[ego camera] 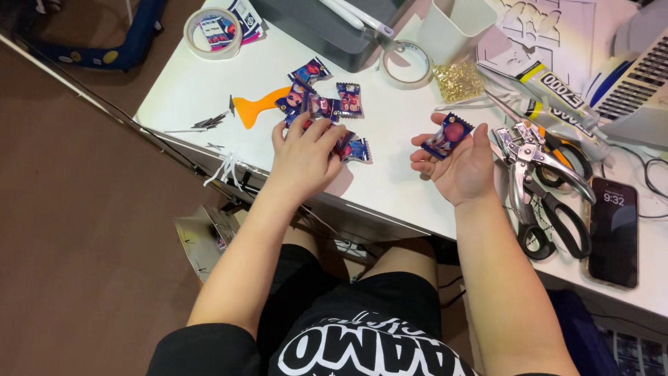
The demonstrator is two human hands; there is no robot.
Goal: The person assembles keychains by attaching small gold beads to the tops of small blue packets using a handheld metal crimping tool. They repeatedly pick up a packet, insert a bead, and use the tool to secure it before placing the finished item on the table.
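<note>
A small candy packet (447, 136), dark blue with a pink and red picture and crimped ends, lies flat on the open palm of the right hand (463, 167), tilted toward one o'clock. At nine o'clock from it, a loose cluster of matching packets (327, 104) lies flat on the white table, the left hand (304, 157) resting palm-down over its near edge.

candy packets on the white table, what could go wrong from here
The packet rests loosely on the open right hand, so a tilt may drop it. The left hand covers the candy pile close to the table edge; a sweep might push pieces off. The scissors and metal punch lie right beside the right hand and could nick it.
</note>
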